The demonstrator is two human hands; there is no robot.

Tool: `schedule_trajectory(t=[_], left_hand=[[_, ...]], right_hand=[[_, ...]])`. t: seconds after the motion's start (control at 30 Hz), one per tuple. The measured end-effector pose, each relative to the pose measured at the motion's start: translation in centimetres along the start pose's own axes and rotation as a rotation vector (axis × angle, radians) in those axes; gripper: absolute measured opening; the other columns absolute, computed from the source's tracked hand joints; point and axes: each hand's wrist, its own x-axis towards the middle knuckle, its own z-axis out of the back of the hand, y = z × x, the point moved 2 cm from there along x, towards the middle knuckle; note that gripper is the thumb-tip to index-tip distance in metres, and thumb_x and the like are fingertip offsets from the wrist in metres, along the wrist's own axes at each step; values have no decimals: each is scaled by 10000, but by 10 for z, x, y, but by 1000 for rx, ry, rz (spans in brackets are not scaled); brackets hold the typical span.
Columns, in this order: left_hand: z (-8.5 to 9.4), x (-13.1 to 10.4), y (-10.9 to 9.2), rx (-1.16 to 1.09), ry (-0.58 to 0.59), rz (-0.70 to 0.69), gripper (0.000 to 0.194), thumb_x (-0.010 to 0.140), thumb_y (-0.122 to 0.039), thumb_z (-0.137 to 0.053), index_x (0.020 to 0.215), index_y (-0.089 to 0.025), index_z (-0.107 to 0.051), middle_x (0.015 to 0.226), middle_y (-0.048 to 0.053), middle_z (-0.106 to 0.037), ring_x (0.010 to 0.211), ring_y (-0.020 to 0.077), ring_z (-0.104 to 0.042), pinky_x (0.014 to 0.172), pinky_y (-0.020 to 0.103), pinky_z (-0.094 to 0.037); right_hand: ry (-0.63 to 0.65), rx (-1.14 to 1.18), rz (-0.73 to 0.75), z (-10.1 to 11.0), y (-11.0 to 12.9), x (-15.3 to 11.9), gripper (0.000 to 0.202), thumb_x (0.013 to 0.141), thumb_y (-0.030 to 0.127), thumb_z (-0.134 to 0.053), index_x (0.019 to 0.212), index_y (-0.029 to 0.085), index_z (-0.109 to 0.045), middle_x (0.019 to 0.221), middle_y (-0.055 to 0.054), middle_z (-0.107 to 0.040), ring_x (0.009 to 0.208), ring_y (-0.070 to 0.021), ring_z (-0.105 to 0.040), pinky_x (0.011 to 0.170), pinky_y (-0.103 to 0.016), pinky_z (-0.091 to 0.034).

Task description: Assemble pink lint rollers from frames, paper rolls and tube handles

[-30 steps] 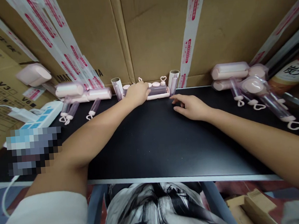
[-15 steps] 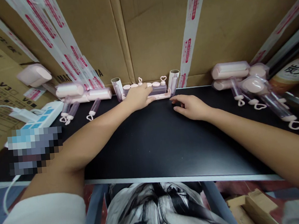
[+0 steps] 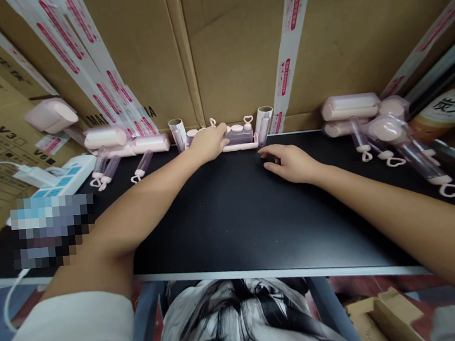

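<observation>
At the back of the black table, a row of pink-capped pieces (image 3: 243, 135) with clear purplish sides, which look like small lint rollers, stands against the cardboard. Heart-shaped loops (image 3: 248, 119) rise from some caps. My left hand (image 3: 208, 143) reaches over the row's left half, with its fingers bent over the top and its thumb in front. What lies in its grasp is hidden. Right of it, my right hand (image 3: 290, 163) rests on the table just before the row's right end, holding nothing, its thumb and fingers apart. A white tube (image 3: 264, 125) and another white tube (image 3: 177, 132) flank the row.
More pink rollers with heart loops lie at the left (image 3: 150, 143) and in a pile at the right (image 3: 389, 126). A white power strip (image 3: 74, 172) with a cable sits at far left. Cardboard (image 3: 233, 49) walls the back. An open carton (image 3: 384, 316) stands below at right.
My left hand has shifted slightly, and its fingers, flatter before, are now bent with the thumb drawn up closer to them. My right hand stays in place.
</observation>
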Motion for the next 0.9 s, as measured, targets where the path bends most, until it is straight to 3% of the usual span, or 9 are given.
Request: schedule_trajectory(t=[0.13,0.27,0.43,0.6,0.9], left_hand=[[-1,2,0,52,21,-14,360,1058,-374,-484,1150,-172,-767,1207,154,-768,1096,314,-726,908,405,-530],[-2,-1,-1,100,27,-64,528,1091,-451,-359,1187,-141,-777,1257,183,-736,1113,331,-718,924,438,-528],[1,-5,-2,134,55,-144,632,1018,-666,-465,1231,-150,-761,1280,166,-716,1124,347,-706,917,435,-524],[3,-9,-4,152,28,-211,601,1005,-608,-530,1396,-169,-659,1344,149,-682,1170,333,-689,922,417,-512],[-3,-5,1,159,38,-307,415,1017,-495,-546,1138,-173,-778,1246,132,-690,1112,296,-690,832,383,-485]], right_hand=[[-3,-3,-2,0,0,0,421,942,297,-623,1343,204,-709,1236,-108,-793,903,-264,-737,828,-405,-569],[-6,1,11,-1,0,1,409,942,294,-621,1325,186,-718,1235,-115,-792,897,-262,-737,835,-407,-571],[-9,-8,24,-2,-2,1,379,942,292,-624,1289,188,-733,1236,-117,-788,860,-255,-732,821,-411,-570],[-6,-11,29,-2,-2,1,356,946,291,-624,1267,186,-735,1234,-119,-784,860,-256,-731,816,-414,-564],[-5,-14,25,-1,-1,1,353,945,285,-627,1266,185,-736,1236,-118,-786,852,-251,-730,800,-405,-559]])
